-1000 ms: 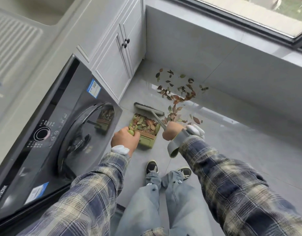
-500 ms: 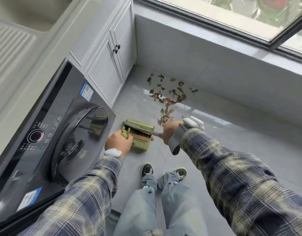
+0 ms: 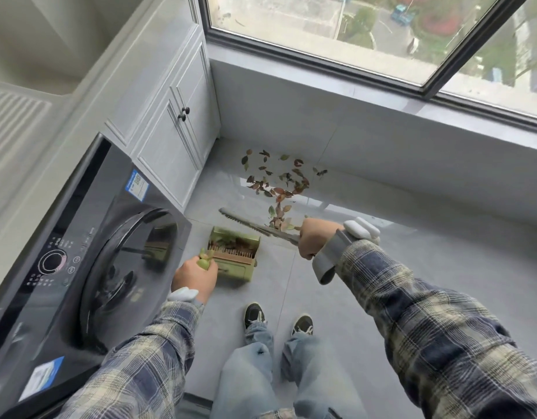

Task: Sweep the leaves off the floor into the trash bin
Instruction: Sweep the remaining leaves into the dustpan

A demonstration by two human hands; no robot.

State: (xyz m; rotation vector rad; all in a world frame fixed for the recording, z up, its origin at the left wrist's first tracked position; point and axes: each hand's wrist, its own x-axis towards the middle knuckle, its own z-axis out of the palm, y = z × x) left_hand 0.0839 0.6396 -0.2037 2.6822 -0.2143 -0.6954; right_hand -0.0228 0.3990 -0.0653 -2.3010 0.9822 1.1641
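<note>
The head view looks down on a grey tiled floor in a narrow corner below one window. One loose patch of dry leaves, red-brown and green, lies on the floor near the foot of the low wall under the window. They are too many and too small to count exactly, and a thin trail of them runs toward the right hand. More leaves sit inside the one green dustpan, which stands on the floor just beside the front of the one dark washing machine. The left hand has its fingers curled tight round the dustpan's green handle. The right hand is clenched round the handle of the one brush, whose long grey head slants up and to the left past the far edge of the dustpan; whether its bristles touch the floor cannot be told. Two white wrist devices show, one on each arm above a plaid sleeve. Two dark shoes stand side by side on the floor, nearer the camera than the dustpan. The washing machine bears one round dial and two blue stickers. Beyond it stands one white cabinet with two doors and two dark knobs set close together.
</note>
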